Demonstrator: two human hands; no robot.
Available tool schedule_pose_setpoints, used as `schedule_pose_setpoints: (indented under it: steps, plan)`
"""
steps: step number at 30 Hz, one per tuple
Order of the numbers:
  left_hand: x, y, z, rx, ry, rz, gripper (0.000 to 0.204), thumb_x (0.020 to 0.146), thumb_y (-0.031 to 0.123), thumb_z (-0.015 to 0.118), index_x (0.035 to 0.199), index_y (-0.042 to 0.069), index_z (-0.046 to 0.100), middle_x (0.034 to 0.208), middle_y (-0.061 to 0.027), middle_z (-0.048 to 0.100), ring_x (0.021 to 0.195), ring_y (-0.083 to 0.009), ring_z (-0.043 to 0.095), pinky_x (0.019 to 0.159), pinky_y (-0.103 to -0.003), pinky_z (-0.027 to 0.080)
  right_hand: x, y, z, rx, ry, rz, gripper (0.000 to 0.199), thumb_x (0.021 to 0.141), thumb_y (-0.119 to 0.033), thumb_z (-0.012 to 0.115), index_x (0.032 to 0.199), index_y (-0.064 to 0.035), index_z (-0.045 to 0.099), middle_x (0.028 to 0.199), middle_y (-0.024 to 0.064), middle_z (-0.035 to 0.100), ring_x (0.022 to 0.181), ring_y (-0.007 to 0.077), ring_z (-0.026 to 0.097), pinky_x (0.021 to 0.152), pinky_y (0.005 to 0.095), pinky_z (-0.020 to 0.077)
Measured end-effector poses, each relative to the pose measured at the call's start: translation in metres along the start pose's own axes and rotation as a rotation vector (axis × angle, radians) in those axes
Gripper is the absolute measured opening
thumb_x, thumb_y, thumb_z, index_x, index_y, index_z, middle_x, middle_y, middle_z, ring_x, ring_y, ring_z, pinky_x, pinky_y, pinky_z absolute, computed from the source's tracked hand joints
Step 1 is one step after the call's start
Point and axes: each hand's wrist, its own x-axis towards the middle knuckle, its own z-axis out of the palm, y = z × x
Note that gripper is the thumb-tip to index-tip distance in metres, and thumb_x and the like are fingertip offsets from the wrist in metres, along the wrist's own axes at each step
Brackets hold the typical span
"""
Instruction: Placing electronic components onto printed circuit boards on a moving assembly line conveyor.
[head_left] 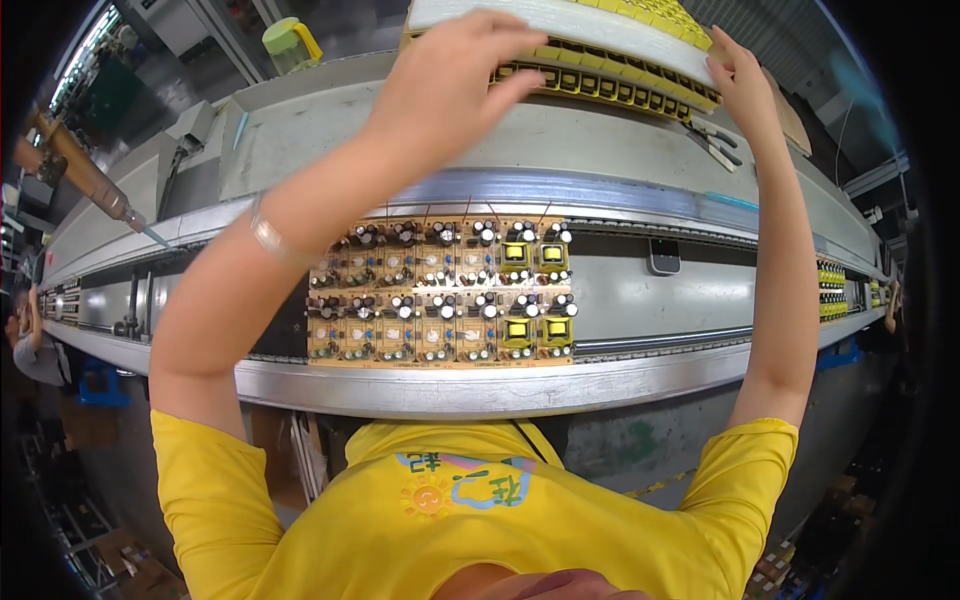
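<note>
My left hand (450,75) reaches up and curls its fingers over the left end of a long tray (600,85) packed with rows of small yellow parts, with a white sheet on top. My right hand (745,85) presses on the tray's right end. The tray sits on the grey shelf (420,130) behind the conveyor. Below my arms, a brown circuit board panel (440,292) lies on the conveyor rails. It is studded with black capacitors and has several yellow transformers on its right side.
Pliers (715,140) lie on the shelf right of the tray. A green and yellow jug (290,40) stands at the back. A hanging power screwdriver (85,175) is at the left. More boards (832,290) ride the line at right. Another person (30,345) works far left.
</note>
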Motion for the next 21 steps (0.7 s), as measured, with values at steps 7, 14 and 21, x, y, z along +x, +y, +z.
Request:
schedule_pose_setpoints:
  steps: [7, 14, 21]
  plan:
    - [0.075, -0.074, 0.054, 0.084, -0.107, -0.208, 0.035, 0.093, 0.02, 0.068, 0.119, -0.002, 0.07, 0.117, -0.0262, 0.07, 0.106, -0.0456, 0.067, 0.095, -0.049, 0.052, 0.029, 0.025, 0.017, -0.209, 0.004, -0.011, 0.033, 0.1, -0.026, 0.065, 0.127, -0.0069, 0.069, 0.116, 0.0144, 0.073, 0.102, 0.0245, 0.073, 0.088, 0.0363, 0.0555]
    - [0.092, -0.102, 0.07, 0.121, -0.143, -0.352, 0.021, 0.089, 0.017, 0.069, 0.103, 0.002, 0.073, 0.103, -0.0256, 0.07, 0.099, -0.0424, 0.068, 0.089, -0.049, 0.054, -0.007, -0.092, -0.005, 0.221, 0.103, -0.004, 0.026, 0.1, -0.025, 0.069, 0.116, -0.0035, 0.069, 0.1, 0.0077, 0.073, 0.094, 0.016, 0.072, 0.083, 0.0289, 0.0549]
    - [0.061, -0.055, 0.014, 0.019, 0.114, -0.197, 0.017, 0.087, 0.012, 0.072, 0.101, 0.002, 0.07, 0.096, -0.0213, 0.068, 0.089, -0.0404, 0.067, 0.082, -0.048, 0.054, -0.1, -0.246, -0.015, 0.939, -0.231, -0.01, 0.036, 0.089, -0.014, 0.082, 0.121, -0.0041, 0.068, 0.099, 0.0067, 0.071, 0.086, 0.0142, 0.068, 0.08, 0.0279, 0.0567]
